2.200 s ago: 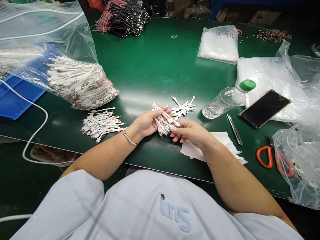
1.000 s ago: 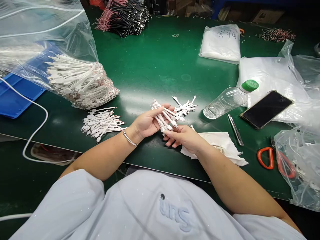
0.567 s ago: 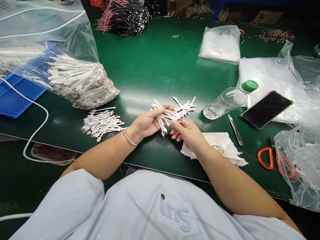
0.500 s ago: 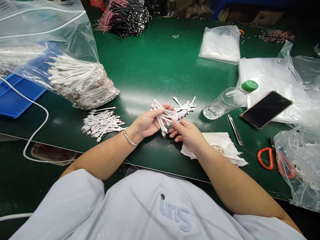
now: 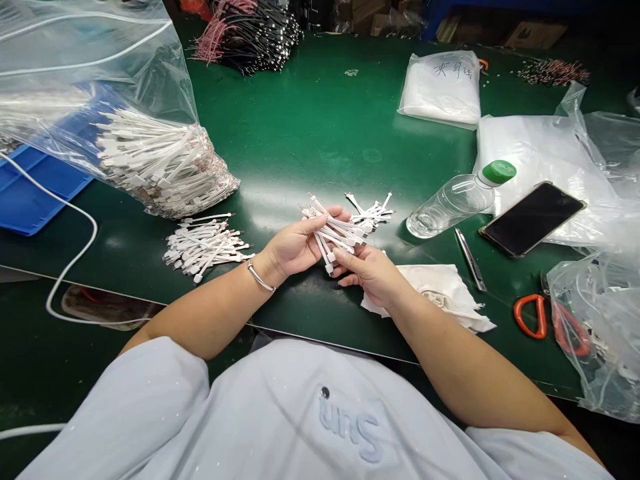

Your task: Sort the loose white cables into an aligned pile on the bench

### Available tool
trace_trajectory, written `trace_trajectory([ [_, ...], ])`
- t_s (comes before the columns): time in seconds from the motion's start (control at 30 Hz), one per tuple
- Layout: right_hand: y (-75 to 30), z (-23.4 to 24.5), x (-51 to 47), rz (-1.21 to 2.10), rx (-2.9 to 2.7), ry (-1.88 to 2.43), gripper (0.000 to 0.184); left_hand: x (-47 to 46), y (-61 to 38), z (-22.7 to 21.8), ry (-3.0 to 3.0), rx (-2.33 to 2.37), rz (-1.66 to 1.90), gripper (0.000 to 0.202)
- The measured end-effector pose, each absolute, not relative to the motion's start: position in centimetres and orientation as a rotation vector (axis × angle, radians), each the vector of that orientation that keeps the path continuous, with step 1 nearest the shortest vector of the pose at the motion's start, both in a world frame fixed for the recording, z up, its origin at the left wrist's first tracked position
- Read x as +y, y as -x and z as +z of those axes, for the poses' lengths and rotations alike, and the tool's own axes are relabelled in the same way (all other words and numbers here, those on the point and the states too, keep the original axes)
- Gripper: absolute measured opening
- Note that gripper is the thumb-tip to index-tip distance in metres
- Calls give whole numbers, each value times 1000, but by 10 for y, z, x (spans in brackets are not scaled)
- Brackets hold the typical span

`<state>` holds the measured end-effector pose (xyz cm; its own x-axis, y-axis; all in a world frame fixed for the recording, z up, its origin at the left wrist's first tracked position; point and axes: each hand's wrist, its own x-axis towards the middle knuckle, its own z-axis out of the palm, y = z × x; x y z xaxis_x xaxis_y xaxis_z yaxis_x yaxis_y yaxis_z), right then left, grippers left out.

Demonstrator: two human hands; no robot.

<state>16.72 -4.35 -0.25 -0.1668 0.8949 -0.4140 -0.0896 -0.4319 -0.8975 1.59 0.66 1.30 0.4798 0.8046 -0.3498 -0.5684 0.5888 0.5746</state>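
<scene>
A bundle of short white cables (image 5: 340, 232) with connector ends lies across my left hand (image 5: 296, 248), whose thumb presses on top of it. At the bundle's near side, my right hand (image 5: 373, 272) has its thumb and fingers closed on some connector ends; which cables they pinch is hard to make out. Just beyond the hands a small pile of the same white cables (image 5: 373, 215) rests on the green table (image 5: 320, 133). To the left of my left wrist lies a bigger loose pile of white cables (image 5: 205, 248).
At left, a clear bag of white cables (image 5: 165, 163) leans over a blue tray (image 5: 45, 200). Rightward are a white cloth (image 5: 450, 283), a bottle (image 5: 450, 203), a utility knife (image 5: 470, 260), a phone (image 5: 533, 219), orange-handled scissors (image 5: 531, 317) and plastic bags (image 5: 550, 167). Black cables (image 5: 260, 33) lie behind.
My right hand has shifted slightly left and down along the connector ends. The bundle in my left hand has turned a little; the piles on the table are unchanged.
</scene>
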Motion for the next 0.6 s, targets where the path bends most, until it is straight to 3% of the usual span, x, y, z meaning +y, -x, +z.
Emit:
trace_trajectory([
  [0.3,-167,-2,-45,1802,-996,1403,29,8,-16,13,-396,648,874,23],
  [0.5,-173,8,-52,2398,-1240,1177,70,8,-12,14,-532,647,908,21],
  [0.6,-175,11,-51,2416,-990,1033,86,-4,-11,18,-894,629,823,18],
])
